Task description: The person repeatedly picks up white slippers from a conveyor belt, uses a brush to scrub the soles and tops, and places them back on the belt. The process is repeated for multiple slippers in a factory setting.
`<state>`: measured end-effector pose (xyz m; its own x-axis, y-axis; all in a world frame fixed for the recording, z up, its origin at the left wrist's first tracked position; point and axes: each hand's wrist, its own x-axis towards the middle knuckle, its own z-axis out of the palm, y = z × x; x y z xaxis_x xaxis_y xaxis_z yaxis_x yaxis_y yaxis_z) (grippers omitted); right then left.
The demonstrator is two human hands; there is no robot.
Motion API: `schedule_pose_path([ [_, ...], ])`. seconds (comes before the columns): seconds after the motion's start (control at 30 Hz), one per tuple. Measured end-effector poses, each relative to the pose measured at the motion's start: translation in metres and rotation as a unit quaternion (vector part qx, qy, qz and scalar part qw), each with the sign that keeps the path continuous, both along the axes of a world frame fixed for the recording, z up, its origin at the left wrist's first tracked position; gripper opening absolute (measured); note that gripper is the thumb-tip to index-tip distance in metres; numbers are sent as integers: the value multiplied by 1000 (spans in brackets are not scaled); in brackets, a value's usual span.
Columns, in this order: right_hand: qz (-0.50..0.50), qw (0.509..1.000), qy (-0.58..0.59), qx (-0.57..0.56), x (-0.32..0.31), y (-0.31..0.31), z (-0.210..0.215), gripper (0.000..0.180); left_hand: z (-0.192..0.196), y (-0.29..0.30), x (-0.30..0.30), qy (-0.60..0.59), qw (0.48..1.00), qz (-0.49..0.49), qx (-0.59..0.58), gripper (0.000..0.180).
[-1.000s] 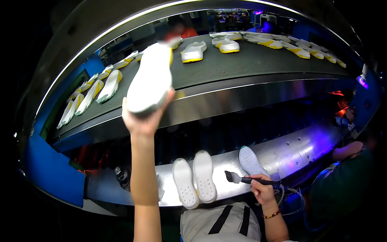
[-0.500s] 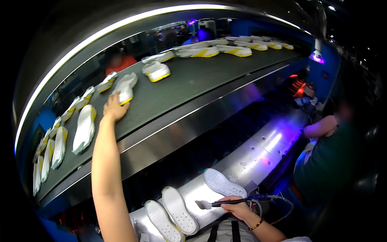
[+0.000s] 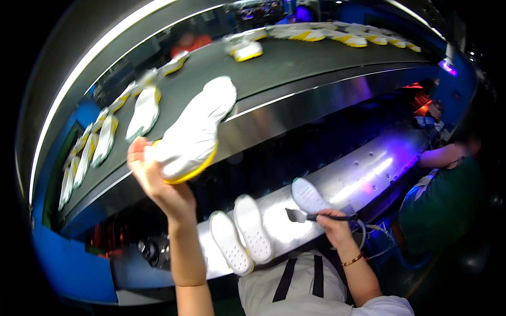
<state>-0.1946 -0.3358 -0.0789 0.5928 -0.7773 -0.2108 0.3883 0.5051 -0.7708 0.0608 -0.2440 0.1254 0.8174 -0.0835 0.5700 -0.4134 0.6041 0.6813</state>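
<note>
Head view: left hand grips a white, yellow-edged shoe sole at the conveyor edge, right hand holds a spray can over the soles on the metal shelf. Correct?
Not quite. The right hand holds a small brush, not a spray can, as the head view shows. The rest stands: the left hand grips the white, yellow-edged shoe sole at the conveyor edge, and soles lie on the metal shelf.

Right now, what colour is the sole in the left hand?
The sole is white with a yellow rim, seen in the head view.
</note>
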Motion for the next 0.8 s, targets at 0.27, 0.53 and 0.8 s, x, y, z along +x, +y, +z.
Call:
schedule_pose_path([
  [0.27, 33, 986, -149, -64, -5, 1, 45, 17, -134, 91, -47, 256, 804, -536, -36, 82],
  [0.53, 157, 974, 84, -138, 31, 27, 30, 15, -212, 86, -119, 501, 636, -587, 24, 94],
  [0.8, 147, 941, 112, -282, 83, 25, 52, 14, -197, 74, -125, 518, 708, -480, 26, 83],
])
